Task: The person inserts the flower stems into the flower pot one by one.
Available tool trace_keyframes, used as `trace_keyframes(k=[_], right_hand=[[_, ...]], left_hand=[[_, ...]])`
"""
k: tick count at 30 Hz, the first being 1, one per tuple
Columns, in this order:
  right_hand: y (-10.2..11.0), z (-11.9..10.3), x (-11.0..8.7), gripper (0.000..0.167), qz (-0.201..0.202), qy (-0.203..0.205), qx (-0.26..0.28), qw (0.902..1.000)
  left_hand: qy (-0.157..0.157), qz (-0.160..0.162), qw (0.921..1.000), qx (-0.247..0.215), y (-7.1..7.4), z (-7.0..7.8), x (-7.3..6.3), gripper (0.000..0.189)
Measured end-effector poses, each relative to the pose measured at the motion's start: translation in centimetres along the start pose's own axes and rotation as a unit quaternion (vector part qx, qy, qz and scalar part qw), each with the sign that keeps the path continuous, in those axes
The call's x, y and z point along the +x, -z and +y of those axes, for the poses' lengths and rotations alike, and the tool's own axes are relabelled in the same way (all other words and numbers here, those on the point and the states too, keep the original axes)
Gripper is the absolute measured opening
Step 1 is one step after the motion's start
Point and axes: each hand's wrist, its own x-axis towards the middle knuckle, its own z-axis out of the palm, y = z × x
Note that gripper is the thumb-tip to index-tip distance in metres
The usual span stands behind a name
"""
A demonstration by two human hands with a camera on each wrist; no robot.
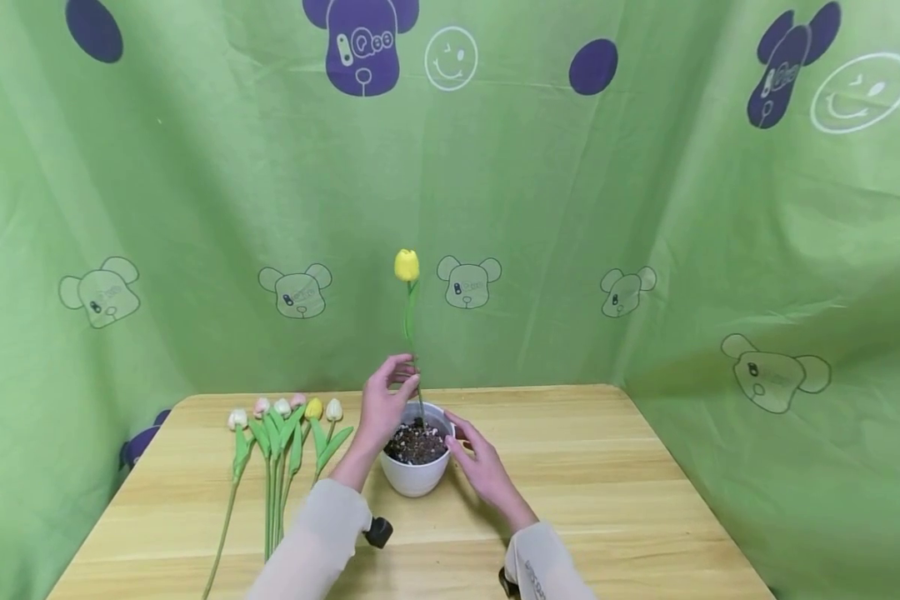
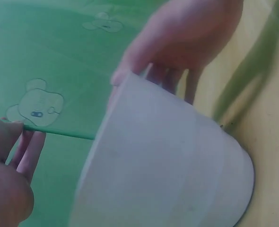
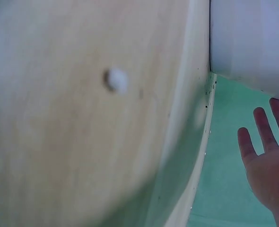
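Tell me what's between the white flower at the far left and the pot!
The head view shows five more flowers between the white flower and the pot, with the left wrist crossing there too.

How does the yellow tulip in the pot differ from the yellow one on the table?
The potted tulip stands nearly upright, alone; the tabletop yellow tulip lies beside a white tulip. The left hand holds the potted tulip; no hand touches the tabletop yellow tulip. Both have yellow blooms.
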Motion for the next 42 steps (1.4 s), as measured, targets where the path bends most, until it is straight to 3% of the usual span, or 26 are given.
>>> trace_keyframes(k=[5,13,21,33,37,42], right_hand=[[-0.2,1.5,0.4,0.047,0.013,0.006,-0.004,0.9999],[-0.1,1.5,0.5,0.046,-0.003,0.005,0.002,1.0],[-0.5,1.2,0.7,0.046,0.007,-0.004,0.004,1.0],[0.8,-2.7,-0.6,0.048,-0.016,-0.004,0.007,0.9998],[0.8,-2.1,-0.4,0.049,-0.024,-0.002,0.008,0.9997],[-0.1,0.5,0.2,0.048,-0.004,-0.004,0.012,0.9999]], left_hand=[[-0.001,-0.004,0.9999,0.016,-0.6,-0.8,0.3,0.035],[-0.005,0.0,0.9997,0.022,-1.0,-2.0,0.6,0.035],[-0.003,-0.002,0.9997,0.022,-1.4,-2.6,0.6,0.034],[-0.011,-0.005,0.9991,0.039,-1.8,-2.8,0.2,0.034],[-0.017,0.009,0.9985,0.051,-1.9,-2.9,0.2,0.033],[-0.017,-0.006,0.9982,0.057,-1.8,-3.0,0.3,0.032]])
